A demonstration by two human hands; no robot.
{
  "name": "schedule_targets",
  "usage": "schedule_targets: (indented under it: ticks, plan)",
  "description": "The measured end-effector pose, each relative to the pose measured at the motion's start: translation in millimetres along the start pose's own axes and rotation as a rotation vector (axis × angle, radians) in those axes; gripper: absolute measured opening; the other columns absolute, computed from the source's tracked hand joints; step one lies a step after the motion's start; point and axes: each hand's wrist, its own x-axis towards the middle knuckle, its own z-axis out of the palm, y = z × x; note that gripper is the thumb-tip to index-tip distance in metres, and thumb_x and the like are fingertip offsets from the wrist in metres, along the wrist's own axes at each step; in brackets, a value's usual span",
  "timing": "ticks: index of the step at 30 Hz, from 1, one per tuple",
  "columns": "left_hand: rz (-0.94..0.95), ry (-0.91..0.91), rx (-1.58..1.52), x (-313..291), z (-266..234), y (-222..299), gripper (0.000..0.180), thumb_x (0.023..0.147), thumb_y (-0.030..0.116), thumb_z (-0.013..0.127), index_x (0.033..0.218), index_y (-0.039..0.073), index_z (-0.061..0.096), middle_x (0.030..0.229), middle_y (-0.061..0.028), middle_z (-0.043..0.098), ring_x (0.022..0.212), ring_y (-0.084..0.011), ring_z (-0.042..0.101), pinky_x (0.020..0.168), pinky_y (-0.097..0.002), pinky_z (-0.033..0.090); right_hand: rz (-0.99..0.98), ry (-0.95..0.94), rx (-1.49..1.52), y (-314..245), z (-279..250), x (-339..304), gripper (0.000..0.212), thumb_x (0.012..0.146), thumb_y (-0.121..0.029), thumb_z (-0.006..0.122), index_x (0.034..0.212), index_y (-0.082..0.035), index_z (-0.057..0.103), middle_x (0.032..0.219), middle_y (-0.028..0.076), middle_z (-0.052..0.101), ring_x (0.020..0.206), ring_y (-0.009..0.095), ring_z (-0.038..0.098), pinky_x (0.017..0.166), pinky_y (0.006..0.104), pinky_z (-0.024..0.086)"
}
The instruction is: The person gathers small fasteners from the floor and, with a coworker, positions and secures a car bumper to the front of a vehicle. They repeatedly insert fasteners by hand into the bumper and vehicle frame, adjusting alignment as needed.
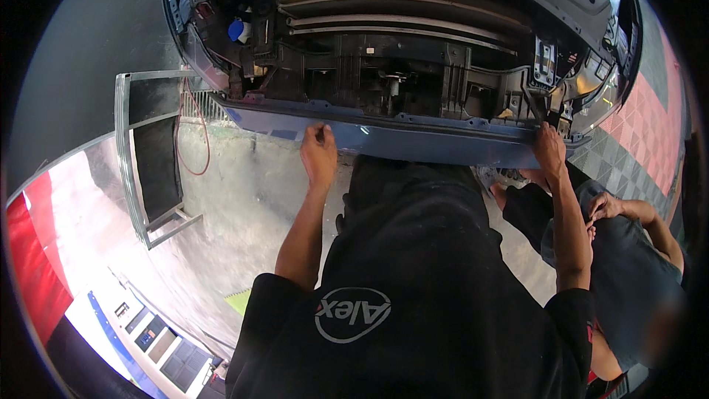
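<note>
A blue car bumper (413, 144) stretches across the front of a car, just ahead of my body. My left hand (320, 154) is at the left part of its face, with the fingers curled together near the upper edge. Whether something small sits in those fingers is hidden. Toward the bumper's right end, my right hand (549, 149) has its fingers closed over the top edge, below the headlight (591, 77). Behind the bumper lies the exposed engine bay, with a black plastic panel (354, 66) and a blue cap (235, 29) at its left.
A co-worker sits close on my right, hands (605, 207) together near the knees. A metal-framed stand (133, 162) is at left, with a thin red hose (193, 171) beside it above a floor grate (203, 108). Red and grey floor tiles (635, 125) lie at right.
</note>
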Motion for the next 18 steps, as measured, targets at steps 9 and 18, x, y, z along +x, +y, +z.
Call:
schedule_targets:
  ticks: [9, 18]
  plan:
    - [0.069, 0.024, 0.252, 67.8, 3.1, -18.9, 0.033, 0.102, 0.022, 0.071, 0.128, 0.000, 0.072, 0.130, -0.0242, 0.063, 0.116, -0.0435, 0.065, 0.097, -0.0505, 0.053, -0.039, -0.020, -0.099, 19.0, 26.4, 8.8, 0.050, 0.077, -0.021, 0.083, 0.116, 0.003, 0.065, 0.117, 0.026, 0.070, 0.119, 0.042, 0.067, 0.099, 0.0457, 0.057]
    - [0.179, -0.008, 0.197, 89.3, 1.2, -54.9, 0.026, 0.102, 0.021, 0.072, 0.124, 0.007, 0.078, 0.112, -0.0215, 0.068, 0.107, -0.0414, 0.068, 0.093, -0.0491, 0.054, 0.165, -0.048, 0.039, -14.2, -0.9, 9.0, 0.031, 0.091, -0.009, 0.069, 0.119, 0.003, 0.062, 0.112, 0.023, 0.071, 0.111, 0.044, 0.069, 0.093, 0.0474, 0.058]
